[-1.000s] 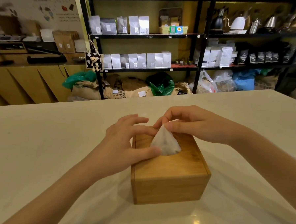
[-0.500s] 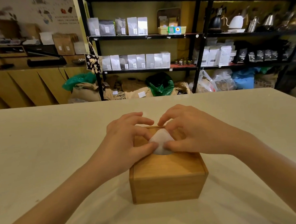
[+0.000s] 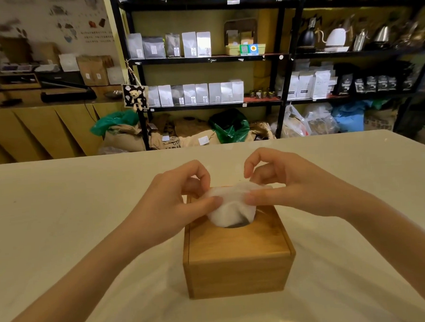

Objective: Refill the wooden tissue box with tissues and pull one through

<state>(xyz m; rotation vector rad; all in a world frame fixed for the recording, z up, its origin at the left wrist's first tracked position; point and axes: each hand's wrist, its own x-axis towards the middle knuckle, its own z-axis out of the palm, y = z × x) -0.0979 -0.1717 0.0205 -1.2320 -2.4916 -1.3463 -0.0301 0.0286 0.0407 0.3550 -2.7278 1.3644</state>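
Our left hand (image 3: 174, 207) and right hand (image 3: 289, 191) each pinch an edge of the tissue (image 3: 230, 206), spreading it between them, we judge so it stands ready through the opening of the wooden tissue box (image 3: 239, 263) just beneath both hands

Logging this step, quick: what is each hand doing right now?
Left hand: pinching the tissue at the wooden box.
Right hand: pinching the same tissue.
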